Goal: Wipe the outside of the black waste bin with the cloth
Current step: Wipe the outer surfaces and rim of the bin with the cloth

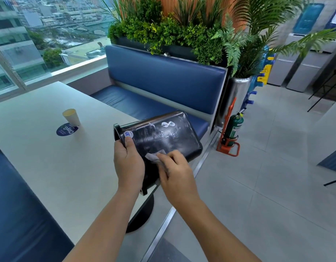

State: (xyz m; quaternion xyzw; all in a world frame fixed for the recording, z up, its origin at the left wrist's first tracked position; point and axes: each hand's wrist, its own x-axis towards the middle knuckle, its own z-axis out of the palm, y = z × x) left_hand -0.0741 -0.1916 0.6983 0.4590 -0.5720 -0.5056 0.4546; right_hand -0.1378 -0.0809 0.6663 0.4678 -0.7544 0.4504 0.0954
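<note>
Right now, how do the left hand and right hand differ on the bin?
The left hand grips the black waste bin at its rim, thumb beside a round sticker; the right hand holds the cloth against the bin's side. The left hand holds no cloth; the right hand does. Both are on the bin.

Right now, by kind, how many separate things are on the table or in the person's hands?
black waste bin: 1
cloth: 1
paper cup: 1
round blue label: 1
Total: 4
</note>
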